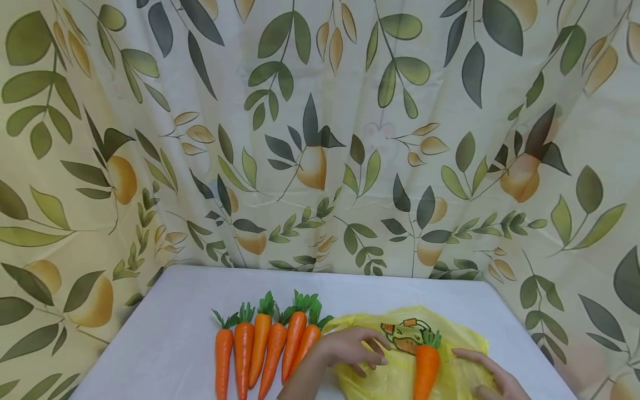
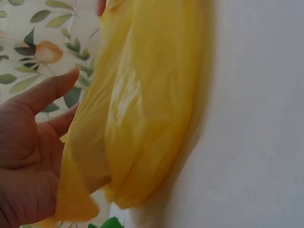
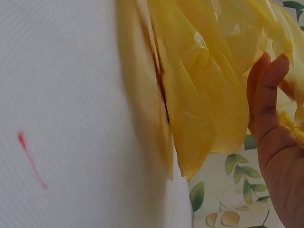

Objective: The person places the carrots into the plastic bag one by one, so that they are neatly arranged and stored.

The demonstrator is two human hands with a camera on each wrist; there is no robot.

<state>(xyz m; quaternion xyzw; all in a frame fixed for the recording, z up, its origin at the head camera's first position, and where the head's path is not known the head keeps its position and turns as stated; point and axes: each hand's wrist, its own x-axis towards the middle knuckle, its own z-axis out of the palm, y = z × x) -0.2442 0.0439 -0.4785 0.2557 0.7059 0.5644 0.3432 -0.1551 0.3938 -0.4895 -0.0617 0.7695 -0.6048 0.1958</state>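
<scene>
A yellow plastic bag [image 1: 380, 378] with a printed cartoon figure lies spread on the table. One orange carrot [image 1: 426, 369] with a green top lies on the bag, between the two hands. My left hand [image 1: 352, 347] reaches over the bag's left part, fingers loosely bent and apart from the carrot. In the left wrist view its thumb stands away from the bag film [image 2: 147, 109], which hides part of the fingers. At the bag's right side is my right hand [image 1: 492, 375], its fingers nearly straight. The right wrist view shows those fingers [image 3: 268, 95] against the bag's edge.
Several carrots [image 1: 243, 355] with green tops lie side by side left of the bag, next to my left forearm. The white table [image 1: 165, 333] ends at a patterned curtain [image 1: 320, 139]. A red mark [image 3: 31, 159] shows on the white surface.
</scene>
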